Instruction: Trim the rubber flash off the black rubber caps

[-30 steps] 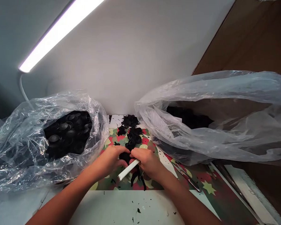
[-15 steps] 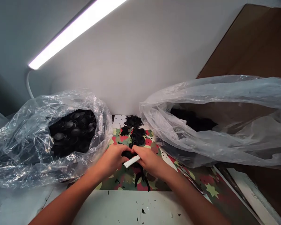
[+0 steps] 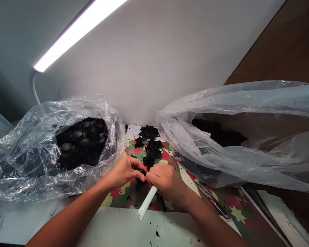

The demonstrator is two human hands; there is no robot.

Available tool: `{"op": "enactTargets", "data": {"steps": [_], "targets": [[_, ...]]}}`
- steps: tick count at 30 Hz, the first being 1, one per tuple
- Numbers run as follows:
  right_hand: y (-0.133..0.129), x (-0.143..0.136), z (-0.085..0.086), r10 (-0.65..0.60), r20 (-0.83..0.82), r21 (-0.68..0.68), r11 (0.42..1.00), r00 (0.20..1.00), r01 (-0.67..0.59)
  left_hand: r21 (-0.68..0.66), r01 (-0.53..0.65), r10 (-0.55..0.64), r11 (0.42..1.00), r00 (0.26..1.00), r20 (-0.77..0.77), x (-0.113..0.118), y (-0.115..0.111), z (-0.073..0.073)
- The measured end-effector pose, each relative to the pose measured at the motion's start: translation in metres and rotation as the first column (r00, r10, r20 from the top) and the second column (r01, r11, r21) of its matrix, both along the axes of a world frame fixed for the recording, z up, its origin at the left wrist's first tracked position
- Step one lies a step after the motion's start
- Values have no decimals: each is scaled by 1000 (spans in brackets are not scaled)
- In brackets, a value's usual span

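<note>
My left hand (image 3: 130,170) pinches a small black rubber-like part (image 3: 142,171) between thumb and fingers, mostly hidden by the grip. Closed around a white stick-like handle (image 3: 146,203) is my right hand (image 3: 164,180), its fingertips meeting the left ones at the black part. The handle's free end points down toward me; whatever is at its other end is hidden by my fingers. Just beyond my hands, ringed black parts and scraps (image 3: 152,151) lie heaped on a camouflage-patterned sheet (image 3: 123,198).
At left, a clear plastic bag (image 3: 23,157) gapes over several ribbed black parts (image 3: 78,135). Another clear bag (image 3: 185,137) at right holds a dark mass (image 3: 221,133). A thin metal tool (image 3: 216,202) lies on the right. A lit lamp (image 3: 77,36) hangs above.
My right hand has turned, so the white handle now points more steeply toward me and shows more of its length. Both hands stay together over the sheet; the view has shifted slightly.
</note>
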State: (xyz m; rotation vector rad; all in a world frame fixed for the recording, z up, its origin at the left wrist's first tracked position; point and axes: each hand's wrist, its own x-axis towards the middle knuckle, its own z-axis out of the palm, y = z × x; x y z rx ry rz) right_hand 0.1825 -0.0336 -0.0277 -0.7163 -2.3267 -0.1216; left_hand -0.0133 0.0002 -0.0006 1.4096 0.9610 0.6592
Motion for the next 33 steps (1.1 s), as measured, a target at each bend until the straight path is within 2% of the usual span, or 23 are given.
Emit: {"op": "enactTargets", "data": {"steps": [6, 13, 16, 18, 22, 25, 29, 31, 33], "targets": [[-8, 3, -2, -2, -54, 61, 998, 999, 5, -153, -67, 89, 986, 986, 142, 7, 0, -3], [-9, 0, -5, -37, -169, 40, 998, 985, 44, -189, -195, 234, 962, 949, 213, 15, -3, -9], [-16, -6, -8, 20, -197, -16, 1000, 980, -24, -159, -290, 322, 944, 916, 239, 11, 2, -9], [-17, -7, -12, 47, -202, -87, 994, 978, -65, -126, -318, 340, 940, 909, 239, 9, 5, -8], [-5, 4, -12, -22, -183, -293, 955, 983, -33, -37, -284, 285, 958, 935, 210, 11, 3, -5], [3, 18, -6, -130, -261, -413, 911, 957, 12, 15, -274, 269, 962, 950, 157, 13, 2, -5], [2, 18, 2, -263, -480, -371, 925, 837, 78, 71, -287, 280, 955, 956, 91, 13, 1, -6], [-2, 12, 2, -247, -508, -325, 942, 825, 82, 121, -280, 276, 952, 960, 49, 14, -2, -6], [-5, 6, 0, -216, -480, -290, 954, 850, 78, 175, -256, 259, 951, 966, 9, 17, -6, -5]]}}
